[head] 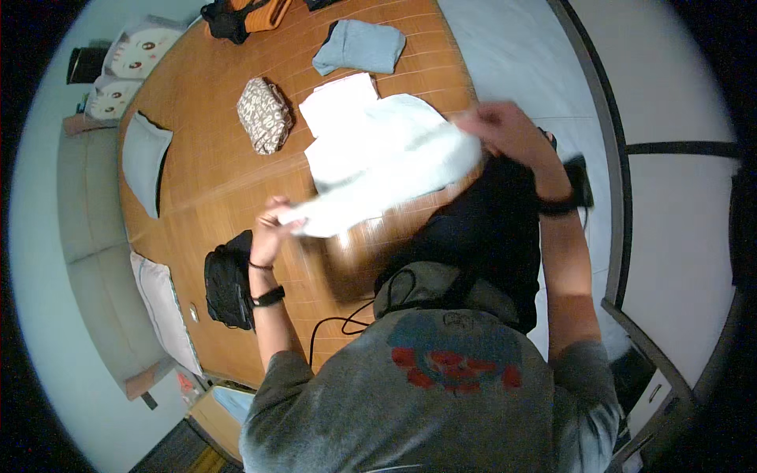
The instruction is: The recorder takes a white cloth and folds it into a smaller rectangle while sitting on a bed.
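Note:
A white cloth garment (390, 171) stretches between my two hands above a woven mat on a bed, blurred by motion. My left hand (272, 230) pinches its near left end between thumb and fingers. At the opposite end, my right hand (502, 130) grips the far right edge; its fingertips are blurred. Just beyond the garment lies a folded white cloth (340, 100), partly covered by it. Farther back rests a folded light-blue garment (361, 47). Which kind of garment I hold cannot be made out.
A brown-and-white patterned cloth bundle (264, 116) lies left of the whites. A black bag (229, 281) sits by my left forearm. Pillows (145, 162) line the headboard side (94, 195). A black cable (331, 320) curls near my waist. Orange fabric (266, 15) lies at the far edge.

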Available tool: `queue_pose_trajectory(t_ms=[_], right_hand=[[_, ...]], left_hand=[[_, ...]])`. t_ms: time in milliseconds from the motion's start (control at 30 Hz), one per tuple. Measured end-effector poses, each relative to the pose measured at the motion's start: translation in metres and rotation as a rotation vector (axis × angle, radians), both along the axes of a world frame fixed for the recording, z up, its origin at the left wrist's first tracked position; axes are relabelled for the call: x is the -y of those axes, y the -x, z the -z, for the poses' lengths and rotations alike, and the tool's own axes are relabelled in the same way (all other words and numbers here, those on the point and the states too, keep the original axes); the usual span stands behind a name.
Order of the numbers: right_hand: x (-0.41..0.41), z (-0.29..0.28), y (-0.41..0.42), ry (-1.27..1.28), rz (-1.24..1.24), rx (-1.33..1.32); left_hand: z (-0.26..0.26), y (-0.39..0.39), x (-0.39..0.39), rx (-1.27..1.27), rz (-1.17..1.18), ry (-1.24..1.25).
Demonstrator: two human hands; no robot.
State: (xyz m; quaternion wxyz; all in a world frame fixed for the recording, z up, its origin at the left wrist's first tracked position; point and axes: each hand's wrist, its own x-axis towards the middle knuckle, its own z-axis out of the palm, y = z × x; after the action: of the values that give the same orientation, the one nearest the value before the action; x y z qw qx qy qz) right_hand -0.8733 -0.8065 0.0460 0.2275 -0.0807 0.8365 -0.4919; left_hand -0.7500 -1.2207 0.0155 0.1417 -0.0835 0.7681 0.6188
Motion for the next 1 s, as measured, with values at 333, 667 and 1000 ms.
queue_pose_trajectory(t_ms=[333, 667, 1000], right_hand=[[0.051, 0.133, 0.059, -0.018, 0.278, -0.487], [0.068, 0.158, 0.014, 0.057, 0.457, 0.002], [0.067, 0.140, 0.042, 0.014, 0.448, -0.111]], left_hand=[[0.098, 0.087, -0.020, 0.163, -0.508, -0.131], [0.146, 0.032, -0.018, 0.529, -0.449, -0.279], [0.152, 0.046, -0.022, 0.092, -0.337, 0.300]])
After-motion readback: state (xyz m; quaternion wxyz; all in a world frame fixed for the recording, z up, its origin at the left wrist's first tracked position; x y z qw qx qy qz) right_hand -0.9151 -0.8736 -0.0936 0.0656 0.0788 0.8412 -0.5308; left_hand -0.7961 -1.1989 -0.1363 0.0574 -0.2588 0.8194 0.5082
